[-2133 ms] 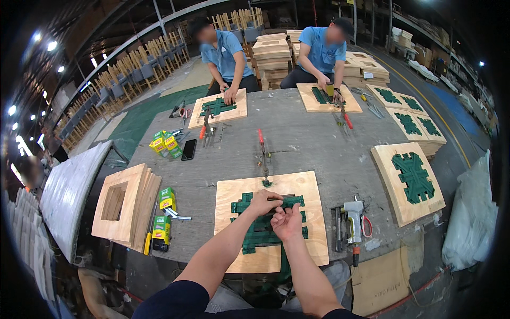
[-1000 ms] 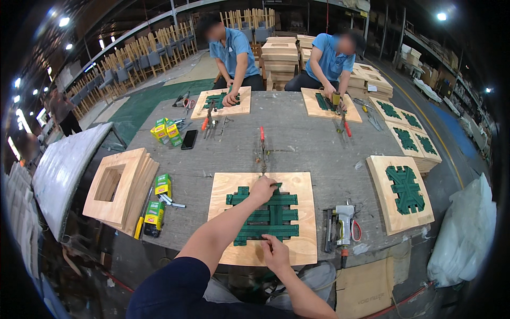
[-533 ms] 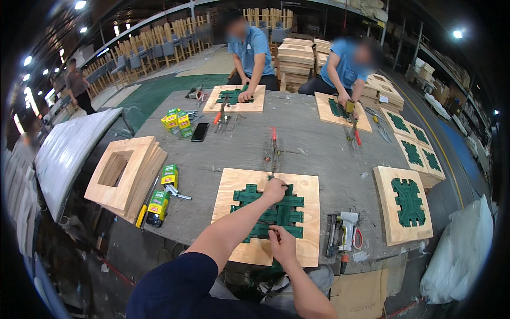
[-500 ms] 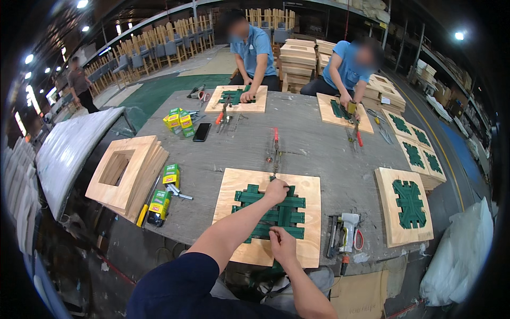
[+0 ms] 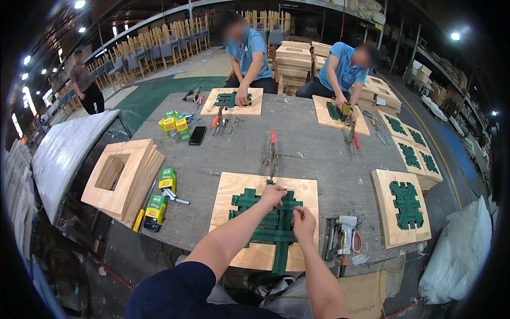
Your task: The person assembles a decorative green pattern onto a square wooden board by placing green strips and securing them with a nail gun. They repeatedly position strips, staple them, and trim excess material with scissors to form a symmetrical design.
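In front of me a square plywood board [image 5: 226, 186] lies on the grey table, with green webbing straps [image 5: 271, 219] woven across its middle. One loose strap length [image 5: 280, 255] runs down over the board's near edge. My left hand [image 5: 273, 195] is closed on a strap at the far side of the weave, its arm crossing over the straps. Beside the weave's right edge, my right hand [image 5: 304, 223] has its fingers pinched together; what they hold is hidden. Just beyond the board, a red-handled clamp-like tool [image 5: 272, 154] points away from me.
Right of the board lie a staple gun [image 5: 348, 234] and red-handled scissors [image 5: 357, 242]. Finished webbed boards [image 5: 380, 212] are stacked farther right. Board frames [image 5: 95, 186], staple boxes [image 5: 155, 207] and a phone [image 5: 197, 135] are at left. Two people in blue work across the table.
My right hand has moved away from me and to the right, from the weave's near edge to its right side. More loose strap now shows at the near edge. My left hand stays near the far side.
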`<state>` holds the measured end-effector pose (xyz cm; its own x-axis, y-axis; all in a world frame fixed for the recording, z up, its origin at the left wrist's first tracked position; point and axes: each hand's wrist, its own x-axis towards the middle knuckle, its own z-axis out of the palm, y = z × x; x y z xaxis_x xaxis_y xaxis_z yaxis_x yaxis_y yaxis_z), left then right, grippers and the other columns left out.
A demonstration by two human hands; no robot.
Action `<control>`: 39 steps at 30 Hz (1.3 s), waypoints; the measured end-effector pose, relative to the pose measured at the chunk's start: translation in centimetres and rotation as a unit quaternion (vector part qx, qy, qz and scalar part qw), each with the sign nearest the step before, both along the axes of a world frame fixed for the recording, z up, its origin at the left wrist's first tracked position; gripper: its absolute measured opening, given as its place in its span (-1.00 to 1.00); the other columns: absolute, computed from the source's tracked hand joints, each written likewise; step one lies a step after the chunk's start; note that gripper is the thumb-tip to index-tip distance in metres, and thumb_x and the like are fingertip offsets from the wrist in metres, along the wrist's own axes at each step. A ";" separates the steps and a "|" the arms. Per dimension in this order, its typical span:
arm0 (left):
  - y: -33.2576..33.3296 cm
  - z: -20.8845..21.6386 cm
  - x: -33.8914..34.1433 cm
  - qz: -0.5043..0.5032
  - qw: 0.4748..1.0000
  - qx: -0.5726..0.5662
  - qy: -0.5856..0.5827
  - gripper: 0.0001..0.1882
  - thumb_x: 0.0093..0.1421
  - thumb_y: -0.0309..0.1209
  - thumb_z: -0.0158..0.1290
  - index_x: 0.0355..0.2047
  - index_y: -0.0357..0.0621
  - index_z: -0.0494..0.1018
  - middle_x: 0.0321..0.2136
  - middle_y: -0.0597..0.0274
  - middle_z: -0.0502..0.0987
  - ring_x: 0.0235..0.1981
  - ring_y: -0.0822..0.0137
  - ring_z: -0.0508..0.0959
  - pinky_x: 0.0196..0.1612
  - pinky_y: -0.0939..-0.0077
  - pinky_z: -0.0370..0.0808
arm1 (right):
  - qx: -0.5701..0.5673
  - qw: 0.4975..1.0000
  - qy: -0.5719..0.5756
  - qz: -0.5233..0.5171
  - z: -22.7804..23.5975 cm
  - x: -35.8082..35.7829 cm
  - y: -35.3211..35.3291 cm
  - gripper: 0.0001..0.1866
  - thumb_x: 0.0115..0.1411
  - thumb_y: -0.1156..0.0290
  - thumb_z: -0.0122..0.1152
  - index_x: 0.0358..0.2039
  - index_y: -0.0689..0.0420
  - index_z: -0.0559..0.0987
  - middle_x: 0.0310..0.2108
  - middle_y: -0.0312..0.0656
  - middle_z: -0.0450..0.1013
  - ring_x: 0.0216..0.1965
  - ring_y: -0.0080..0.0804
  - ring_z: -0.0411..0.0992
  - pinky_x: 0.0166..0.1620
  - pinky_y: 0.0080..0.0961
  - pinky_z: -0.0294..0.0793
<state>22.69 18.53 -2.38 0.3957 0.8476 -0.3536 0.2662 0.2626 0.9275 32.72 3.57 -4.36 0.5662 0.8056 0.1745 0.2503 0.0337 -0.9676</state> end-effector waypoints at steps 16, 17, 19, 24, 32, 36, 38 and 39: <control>-0.9 0.0 0.1 0.041 0.997 -0.041 -0.048 -0.61 0.27 -0.50 0.12 0.13 -0.15 0.49 -0.38 0.21 0.58 -0.60 0.39 0.55 -0.58 0.46 0.47 | -0.087 0.973 -0.215 0.024 0.2 3.2 5.9 -0.83 0.22 0.45 0.30 -0.17 0.12 0.68 -0.25 -0.06 0.63 -0.21 -0.12 0.61 -0.11 -0.29 0.56; -1.0 0.0 0.4 0.033 0.998 -0.036 -0.050 -0.60 0.26 -0.51 0.12 0.13 -0.14 0.49 -0.37 0.18 0.59 -0.58 0.34 0.57 -0.54 0.42 0.52 | -0.083 0.969 -0.232 0.019 0.1 3.5 5.8 -0.84 0.23 0.43 0.30 -0.17 0.11 0.68 -0.24 -0.05 0.62 -0.19 -0.09 0.60 -0.10 -0.28 0.56; -0.8 -1.1 -1.0 0.036 0.954 0.291 0.066 -0.59 0.24 -0.50 0.13 0.12 -0.12 0.50 -0.35 0.11 0.60 -0.49 0.17 0.61 -0.39 0.29 0.58 | -0.088 0.962 -0.256 0.027 0.7 2.4 6.4 -0.84 0.23 0.43 0.29 -0.18 0.10 0.68 -0.23 -0.04 0.59 -0.18 -0.06 0.58 -0.09 -0.25 0.55; -2.1 -1.3 -0.4 -0.062 0.897 0.392 0.194 -0.75 0.21 -0.41 0.19 -0.09 -0.11 0.62 -0.31 0.01 0.63 -0.29 -0.06 0.64 -0.12 0.11 0.59 | -0.101 0.950 -0.293 0.032 -0.4 3.5 6.4 -0.86 0.25 0.44 0.26 -0.19 0.11 0.69 -0.22 -0.03 0.55 -0.17 -0.03 0.55 -0.09 -0.19 0.53; -0.4 -0.2 0.6 -0.055 0.929 0.291 0.224 -0.83 0.21 -0.32 0.22 -0.28 -0.11 0.70 -0.31 0.02 0.69 -0.23 0.03 0.68 -0.15 0.11 0.59 | -0.131 0.982 -0.126 0.052 -0.4 7.7 8.7 -0.81 0.26 0.39 0.26 -0.13 0.07 0.71 -0.18 -0.03 0.58 -0.12 -0.05 0.57 -0.01 -0.25 0.55; 0.0 -0.7 0.1 -0.037 0.932 0.269 0.242 -0.84 0.21 -0.30 0.23 -0.28 -0.06 0.70 -0.32 0.05 0.69 -0.23 0.05 0.68 -0.15 0.11 0.58 | -0.148 0.957 -0.224 0.111 0.4 5.6 9.3 -0.82 0.25 0.36 0.29 -0.17 0.06 0.71 -0.19 -0.06 0.58 -0.14 -0.07 0.57 -0.03 -0.23 0.55; -0.3 -0.7 0.7 -0.030 0.938 0.248 0.240 -0.85 0.21 -0.29 0.24 -0.28 -0.03 0.71 -0.32 0.07 0.68 -0.23 0.05 0.68 -0.14 0.10 0.58 | -0.165 0.946 -0.256 0.109 0.8 5.4 9.2 -0.83 0.24 0.34 0.30 -0.19 0.06 0.71 -0.20 -0.07 0.57 -0.15 -0.08 0.57 -0.04 -0.22 0.55; -0.2 -0.7 0.9 -0.026 0.931 0.265 0.248 -0.85 0.21 -0.27 0.24 -0.29 0.00 0.71 -0.31 0.08 0.67 -0.22 0.05 0.67 -0.14 0.10 0.58 | -0.196 0.935 -0.275 0.104 1.2 5.4 9.3 -0.85 0.24 0.33 0.31 -0.23 0.06 0.70 -0.18 -0.09 0.55 -0.13 -0.09 0.56 -0.05 -0.19 0.54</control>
<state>23.59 18.29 -3.13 0.3404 0.9394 -0.0404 0.6956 -0.2226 0.6831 38.11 12.88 -3.14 0.3013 0.9516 0.0611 0.7417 -0.1936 -0.6422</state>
